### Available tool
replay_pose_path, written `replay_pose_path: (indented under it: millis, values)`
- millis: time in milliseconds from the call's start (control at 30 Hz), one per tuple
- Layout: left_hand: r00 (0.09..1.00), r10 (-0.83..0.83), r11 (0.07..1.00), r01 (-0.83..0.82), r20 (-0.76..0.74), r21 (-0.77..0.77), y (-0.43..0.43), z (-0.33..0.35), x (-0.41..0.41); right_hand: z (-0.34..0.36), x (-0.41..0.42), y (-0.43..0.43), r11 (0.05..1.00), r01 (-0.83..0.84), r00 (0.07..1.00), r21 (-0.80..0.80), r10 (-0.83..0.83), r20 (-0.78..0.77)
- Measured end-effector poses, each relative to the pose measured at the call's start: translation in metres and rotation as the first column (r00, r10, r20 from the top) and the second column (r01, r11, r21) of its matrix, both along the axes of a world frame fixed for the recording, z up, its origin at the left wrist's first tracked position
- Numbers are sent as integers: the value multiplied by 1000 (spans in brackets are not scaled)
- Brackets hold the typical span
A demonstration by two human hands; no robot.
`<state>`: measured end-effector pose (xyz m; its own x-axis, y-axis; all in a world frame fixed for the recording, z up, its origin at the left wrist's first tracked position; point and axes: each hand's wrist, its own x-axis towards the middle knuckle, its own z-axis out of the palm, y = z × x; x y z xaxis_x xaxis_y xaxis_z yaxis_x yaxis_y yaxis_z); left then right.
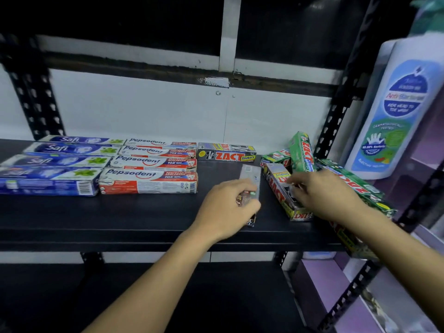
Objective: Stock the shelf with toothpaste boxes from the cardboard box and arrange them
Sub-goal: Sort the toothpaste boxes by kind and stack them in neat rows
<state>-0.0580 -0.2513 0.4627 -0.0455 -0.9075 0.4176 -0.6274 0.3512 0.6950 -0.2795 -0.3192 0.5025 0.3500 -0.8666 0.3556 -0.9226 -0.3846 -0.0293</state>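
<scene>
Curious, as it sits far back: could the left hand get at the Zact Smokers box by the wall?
Probably yes: only bare shelf lies between, though the left hand grips a grey box.

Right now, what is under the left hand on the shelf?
A grey toothpaste box lying front to back on the black shelf. The left hand grips its middle, covering the printing there; only both ends show.

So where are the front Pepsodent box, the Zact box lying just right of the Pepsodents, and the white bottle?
Front Pepsodent box point(149, 180): head view, top face.
Zact box point(227, 153): head view, logo side.
White bottle point(397, 111): head view, blue label.
</scene>
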Motion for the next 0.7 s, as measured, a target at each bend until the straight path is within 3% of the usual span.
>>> replay_pose_path:
  millis: [133, 233, 333, 433, 533, 600, 700]
  values:
    - [982, 96, 989, -76, 161, -129, 14, -7, 4, -7, 5, 16, 999, 2, 1000, -38, -3, -20]
    - [954, 137, 981, -94, 265, -168, 25, -8, 12, -4, 12, 25, 994, 102, 988, -50, -107, -107]
    - [974, 132, 985, -109, 184, -131, 33, -9, 23, -5, 21, 31, 978, 120, 956, -170, -160, -245]
    - [994, 113, 993, -113, 6, -33, 38, -4, 35, -9, 28, 32, 966, 17, 979, -259, -68, -191]
    - [971, 224, 973, -218, 81, -79, 41, -3, 44, -9, 32, 35, 968, -70, 977, -241, 17, -214]
    - [953, 290, 947, -273, 84, -172, 42, -3, 50, -9, 30, 36, 983, -24, 970, -183, -22, -244]
    - [965, 260, 953, -252, 31, -170, 43, -6, 57, -7, 25, 38, 980, 133, 955, -149, -167, -243]
